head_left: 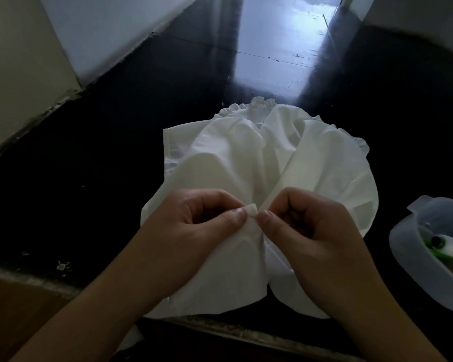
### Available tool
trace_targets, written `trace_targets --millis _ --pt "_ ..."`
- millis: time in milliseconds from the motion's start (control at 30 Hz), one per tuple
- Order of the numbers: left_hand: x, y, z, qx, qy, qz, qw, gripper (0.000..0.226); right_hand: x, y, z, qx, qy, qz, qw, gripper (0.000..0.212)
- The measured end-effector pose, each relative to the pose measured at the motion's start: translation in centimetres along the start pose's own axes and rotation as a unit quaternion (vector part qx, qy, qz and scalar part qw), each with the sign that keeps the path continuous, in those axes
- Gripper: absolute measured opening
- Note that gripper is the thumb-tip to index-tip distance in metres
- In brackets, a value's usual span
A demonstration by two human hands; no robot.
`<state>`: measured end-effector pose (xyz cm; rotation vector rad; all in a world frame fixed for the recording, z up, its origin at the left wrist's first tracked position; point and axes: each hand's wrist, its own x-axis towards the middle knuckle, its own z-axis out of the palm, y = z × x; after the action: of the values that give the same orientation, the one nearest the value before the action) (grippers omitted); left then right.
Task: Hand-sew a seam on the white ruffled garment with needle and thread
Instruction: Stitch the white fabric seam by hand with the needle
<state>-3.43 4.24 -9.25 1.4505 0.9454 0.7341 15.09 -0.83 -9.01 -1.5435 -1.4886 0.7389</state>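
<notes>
we pinch a small fold of the white garment (249, 163) between both thumbs and forefingers: left hand (194, 226) and right hand (306, 226) meet fingertip to fingertip, each gripping the cloth. the garment lies on a dark floor (102, 165), its long axis running away from us, ruffled edge at the far end. a needle cannot be made out. a clear tub (413, 262) sits to the right; no writing is legible.
</notes>
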Motion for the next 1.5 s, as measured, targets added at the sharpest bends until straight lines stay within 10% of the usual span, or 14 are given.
trace_targets --millis 1500 --pt "-0.8 -0.4 0.7 0.252 0.075 0.105 0.959 0.015 -0.4 0.4 0.6 -0.165 0.014 -0.05 0.985 0.019"
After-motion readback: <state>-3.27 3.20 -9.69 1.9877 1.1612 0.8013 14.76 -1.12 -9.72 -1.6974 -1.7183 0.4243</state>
